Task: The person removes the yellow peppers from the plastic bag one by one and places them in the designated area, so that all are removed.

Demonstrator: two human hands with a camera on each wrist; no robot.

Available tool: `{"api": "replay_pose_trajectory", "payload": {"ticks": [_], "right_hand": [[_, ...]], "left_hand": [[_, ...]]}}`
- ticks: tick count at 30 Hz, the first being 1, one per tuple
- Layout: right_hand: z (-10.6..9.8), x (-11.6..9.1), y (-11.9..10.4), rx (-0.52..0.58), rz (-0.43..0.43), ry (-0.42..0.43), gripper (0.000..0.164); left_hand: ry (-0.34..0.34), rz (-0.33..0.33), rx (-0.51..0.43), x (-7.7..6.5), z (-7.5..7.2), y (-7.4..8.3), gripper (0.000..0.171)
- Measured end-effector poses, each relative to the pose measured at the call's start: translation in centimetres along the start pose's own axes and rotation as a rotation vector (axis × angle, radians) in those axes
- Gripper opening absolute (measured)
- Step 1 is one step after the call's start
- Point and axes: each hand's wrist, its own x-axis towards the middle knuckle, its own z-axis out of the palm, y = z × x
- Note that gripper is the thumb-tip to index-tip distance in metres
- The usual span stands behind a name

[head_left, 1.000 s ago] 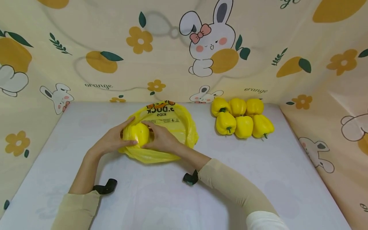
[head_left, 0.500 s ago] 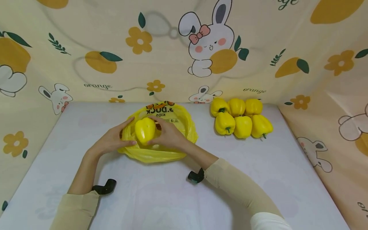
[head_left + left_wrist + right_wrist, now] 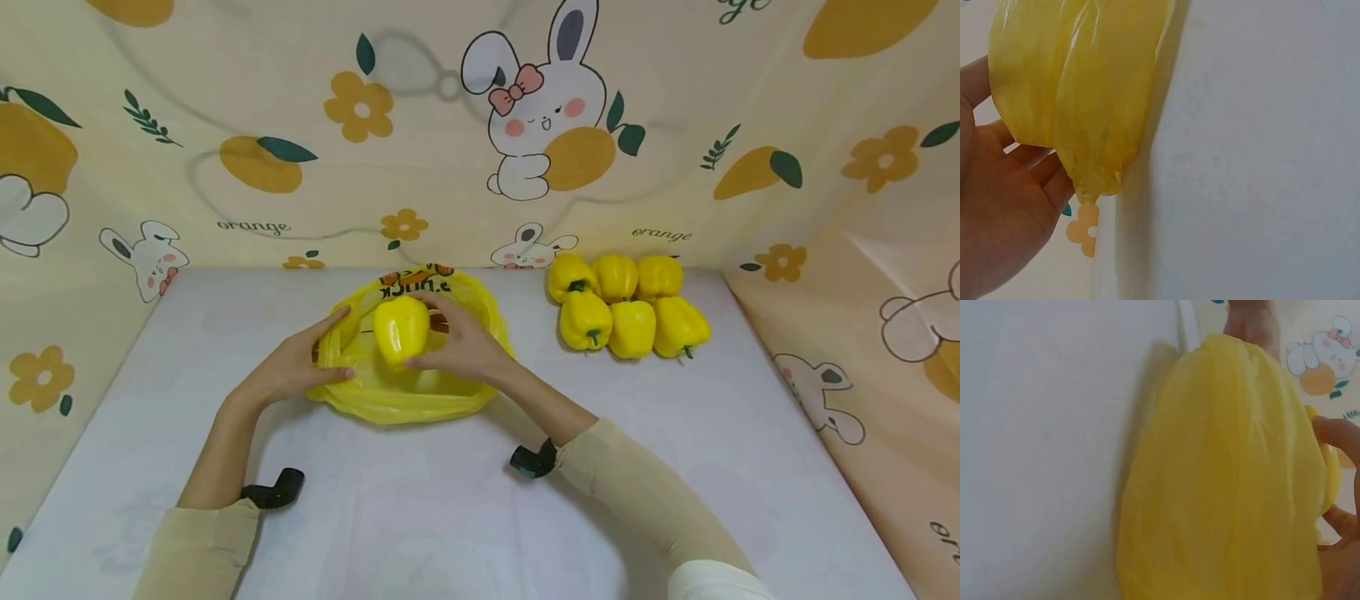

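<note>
My right hand holds a yellow bell pepper over the mouth of a yellow plastic bag, fingers on its far side and thumb at its near right. In the right wrist view the bag's wall hides most of the pepper. At the bag's left rim my left hand holds the opening between thumb and fingers. Its fingertips are partly hidden behind the plastic in the left wrist view. The inside of the bag is only partly visible.
Several yellow bell peppers lie in two rows at the back right of the white table. A patterned cloth with rabbits and oranges hangs behind and along both sides.
My right hand has carried the pepper rightward and slightly up, away from the left hand, which touched or nearly touched it earlier. The left hand stays at the bag's rim.
</note>
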Motion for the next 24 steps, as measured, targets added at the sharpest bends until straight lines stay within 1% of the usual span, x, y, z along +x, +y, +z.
{"api": "replay_pose_trajectory", "payload": {"ticks": [4,9,12,18,24], "right_hand": [[-1.0,-0.7,0.0,0.033,-0.003,0.03,0.088],[-2.4,-1.6,0.1,0.047,-0.012,0.072,0.089],[-3.2,-2.3,0.1,0.039,-0.004,0.095,0.089],[-4.8,-3.6,0.6,0.023,-0.006,0.112,0.089],[-6.1,-4.9,1.0,0.001,0.031,0.129,0.09]], "left_hand": [[0.001,-0.016,-0.006,-0.1,0.1,0.1,0.097],[0.014,-0.008,-0.002,0.0,0.2,-0.2,0.096],[0.019,0.0,0.004,0.0,0.2,-0.2,0.096],[0.03,0.014,0.004,0.0,0.2,-0.1,0.095],[0.034,0.012,0.005,-0.1,0.1,0.1,0.095]]}}
